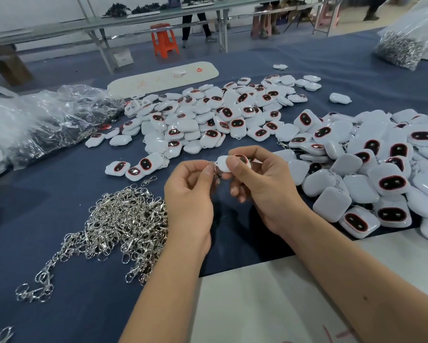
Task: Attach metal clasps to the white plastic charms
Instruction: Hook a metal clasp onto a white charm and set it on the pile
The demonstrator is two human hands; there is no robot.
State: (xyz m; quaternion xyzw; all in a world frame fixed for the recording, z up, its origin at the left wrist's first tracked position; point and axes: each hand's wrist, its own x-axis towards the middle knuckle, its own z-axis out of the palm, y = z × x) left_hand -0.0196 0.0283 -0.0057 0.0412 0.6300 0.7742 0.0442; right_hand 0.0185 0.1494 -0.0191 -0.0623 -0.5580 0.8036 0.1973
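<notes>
A blue cloth [89,305] covered the table in a workshop. Above it the right hand [260,184] gripped a charm [224,163] between thumb and fingers, while the left hand [190,194] pinched a clasp [216,173] touching the charm's edge. Left of the charm lay the clasp heap [124,219]; right and beyond it, charm piles [371,177]. Farther off stood an orange stool [164,40].

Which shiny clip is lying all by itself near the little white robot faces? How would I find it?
Start at the big silver clasp pile on the blue cloth, left of the left hand. Look just above its top edge, below the small row of charms. The lone clasp lies there flat, apart from the tangle.
</notes>
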